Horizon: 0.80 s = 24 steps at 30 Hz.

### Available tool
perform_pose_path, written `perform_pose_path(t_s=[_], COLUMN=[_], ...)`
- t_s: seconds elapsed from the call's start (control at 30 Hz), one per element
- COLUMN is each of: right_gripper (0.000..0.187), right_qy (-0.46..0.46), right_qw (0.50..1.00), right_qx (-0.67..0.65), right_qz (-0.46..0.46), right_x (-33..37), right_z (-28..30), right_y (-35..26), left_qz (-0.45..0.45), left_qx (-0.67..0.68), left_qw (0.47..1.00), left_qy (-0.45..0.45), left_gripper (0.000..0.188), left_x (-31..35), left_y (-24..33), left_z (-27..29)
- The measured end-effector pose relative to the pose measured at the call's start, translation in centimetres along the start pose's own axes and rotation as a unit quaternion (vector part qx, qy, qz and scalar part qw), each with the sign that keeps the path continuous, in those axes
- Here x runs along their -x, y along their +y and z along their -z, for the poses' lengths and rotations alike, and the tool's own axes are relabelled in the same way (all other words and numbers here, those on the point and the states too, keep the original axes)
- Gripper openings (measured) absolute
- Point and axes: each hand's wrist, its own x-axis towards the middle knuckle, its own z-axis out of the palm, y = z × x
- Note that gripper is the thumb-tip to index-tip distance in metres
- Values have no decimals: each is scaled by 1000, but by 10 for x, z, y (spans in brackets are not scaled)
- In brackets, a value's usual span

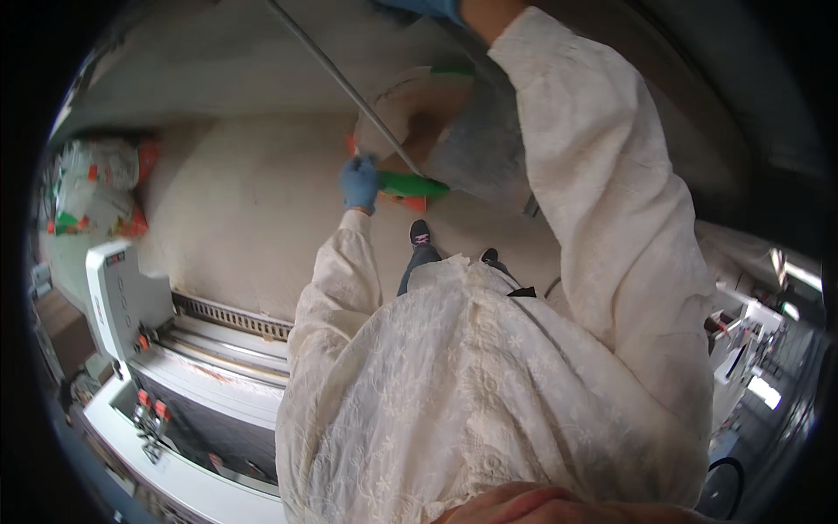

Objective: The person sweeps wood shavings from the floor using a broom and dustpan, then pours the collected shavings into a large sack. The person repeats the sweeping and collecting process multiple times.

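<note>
My left hand (360,182), in a blue glove, is closed on the edge of a sack (408,184) with green and orange parts, just ahead of my feet. Behind that edge spreads the sack's pale and brownish area, smeared by motion. A thin grey metal rod (336,77) slants from the upper edge down to the green part. High up at the top edge is my right hand (428,6), also blue-gloved, at the end of a raised arm. The frame cuts it off, so its fingers and anything in them are hidden.
Several filled translucent bags (96,183) with green and orange corners stand at the far left. A white machine (131,301) with a long rail (231,316) lies to my left. Dark equipment (698,96) rises at the upper right. My shoes (420,232) stand on the beige floor (253,192).
</note>
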Motion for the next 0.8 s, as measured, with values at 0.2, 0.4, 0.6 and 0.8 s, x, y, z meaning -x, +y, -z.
perform_pose_path(t_s=[0.2,0.4,0.6,0.8], right_gripper=[49,46,42,44], right_qy=[190,325,417,443], right_qw=[977,919,895,869], right_qx=[-89,-214,-151,-218], right_qz=[44,70,53,-34], right_x=[93,197,275,382], right_z=[135,204,219,228], right_y=[60,151,224,286], left_qz=[85,-358,110,172], left_qx=[200,-294,-35,169], left_qw=[976,884,985,965], left_qy=[-23,-59,-129,107], left_gripper=[14,10,36,51], left_x=[-74,-78,-137,-9], left_y=[72,55,-15,76], left_z=[7,43,71,-10])
